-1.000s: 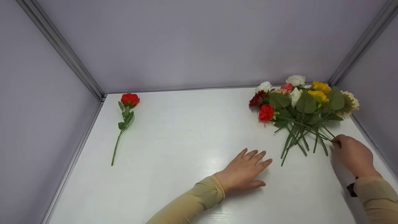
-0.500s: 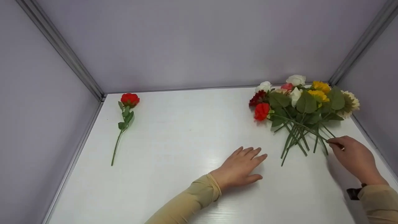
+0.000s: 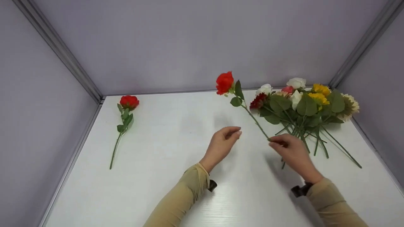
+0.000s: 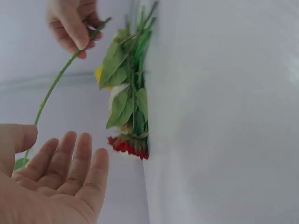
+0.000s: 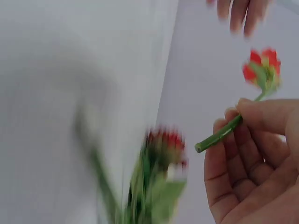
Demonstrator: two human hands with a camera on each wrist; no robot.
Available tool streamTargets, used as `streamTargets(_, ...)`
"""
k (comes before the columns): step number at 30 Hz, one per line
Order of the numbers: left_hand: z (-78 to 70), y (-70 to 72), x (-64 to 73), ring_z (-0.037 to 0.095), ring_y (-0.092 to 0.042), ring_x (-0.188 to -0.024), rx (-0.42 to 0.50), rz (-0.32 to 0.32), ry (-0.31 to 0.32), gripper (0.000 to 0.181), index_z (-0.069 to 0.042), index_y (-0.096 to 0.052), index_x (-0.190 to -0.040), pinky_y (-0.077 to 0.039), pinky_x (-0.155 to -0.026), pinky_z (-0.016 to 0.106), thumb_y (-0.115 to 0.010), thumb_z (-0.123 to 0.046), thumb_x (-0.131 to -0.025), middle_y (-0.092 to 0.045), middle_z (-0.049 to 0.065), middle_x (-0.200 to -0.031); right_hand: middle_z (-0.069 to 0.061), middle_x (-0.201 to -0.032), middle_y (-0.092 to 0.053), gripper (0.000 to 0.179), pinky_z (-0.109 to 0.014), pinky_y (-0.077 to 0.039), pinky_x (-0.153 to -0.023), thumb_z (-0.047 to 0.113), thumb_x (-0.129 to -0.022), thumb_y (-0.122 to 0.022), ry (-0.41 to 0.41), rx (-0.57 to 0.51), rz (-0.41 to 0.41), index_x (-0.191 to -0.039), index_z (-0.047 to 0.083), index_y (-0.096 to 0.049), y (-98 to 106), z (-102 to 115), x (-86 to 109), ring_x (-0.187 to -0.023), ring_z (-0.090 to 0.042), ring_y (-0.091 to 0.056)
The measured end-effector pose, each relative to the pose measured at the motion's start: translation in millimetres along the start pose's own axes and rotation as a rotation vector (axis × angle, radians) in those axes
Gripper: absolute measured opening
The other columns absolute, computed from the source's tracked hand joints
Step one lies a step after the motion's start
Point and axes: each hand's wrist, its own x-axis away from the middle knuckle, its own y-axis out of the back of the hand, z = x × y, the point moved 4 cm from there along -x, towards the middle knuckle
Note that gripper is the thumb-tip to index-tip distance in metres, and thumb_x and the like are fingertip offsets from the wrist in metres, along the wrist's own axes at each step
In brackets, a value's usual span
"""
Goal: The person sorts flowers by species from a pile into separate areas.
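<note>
A red rose (image 3: 225,83) with green leaves is held off the table, tilted up to the left. My right hand (image 3: 292,151) pinches the lower end of its stem between thumb and fingers; the right wrist view shows the cut stem end (image 5: 210,142) poking out past the fingers. My left hand (image 3: 221,143) hovers to the left of that stem, apart from it. In the left wrist view the left hand (image 4: 60,177) has its fingers loosely bent, with nothing in them. To the right lies a pile of mixed flowers (image 3: 306,108).
Another red rose (image 3: 129,102) lies alone on the left of the white table (image 3: 157,189), stem toward the front. Grey panels (image 3: 202,41) stand behind and on both sides. One stem (image 3: 344,148) sticks out of the pile toward the front right.
My right hand has drawn the red rose out of the pile, lifting it and carrying it left. My left hand has risen from its spread pose, turned and moved slightly left and farther back.
</note>
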Motion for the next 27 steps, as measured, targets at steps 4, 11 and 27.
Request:
streamTargets(4, 0.9, 26.1, -6.7, 0.019, -0.068, -0.105, 0.170, -0.101, -0.004, 0.030, -0.012, -0.070, -0.126, -0.056, -0.090, 0.032, -0.066, -0.030, -0.102, -0.072, 0.004, -0.115, -0.006, -0.095, -0.071, 0.022, -0.028, -0.053, -0.065, 0.023, -0.095, -0.077, -0.113, -0.221, 0.081, -0.111, 0.008, -0.076, -55.8, 28.2, -10.2, -0.078, -0.022, -0.064)
streamTargets(11, 0.7, 54.3, -4.5, 0.025, -0.070, -0.101, 0.258, -0.183, -0.022, 0.031, -0.006, -0.069, -0.123, -0.059, -0.087, 0.035, -0.070, -0.026, -0.100, -0.072, 0.012, -0.112, -0.005, -0.085, -0.070, 0.015, -0.028, -0.054, -0.066, 0.013, -0.090, -0.080, -0.142, -0.329, 0.150, -0.102, 0.007, -0.073, -117.2, 57.3, -15.5, -0.076, -0.021, -0.066)
streamTargets(27, 11.3, 63.9, 2.1, 0.027, -0.071, -0.092, 0.328, -0.161, 0.035, 0.023, -0.005, -0.072, -0.117, -0.061, -0.081, 0.038, -0.073, -0.016, -0.098, -0.071, 0.017, -0.106, -0.013, -0.094, -0.074, 0.028, -0.033, -0.059, -0.073, 0.012, -0.092, -0.078, -0.211, -0.499, 0.275, -0.114, -0.004, -0.072, -142.1, 50.4, -0.9, -0.081, -0.024, -0.071)
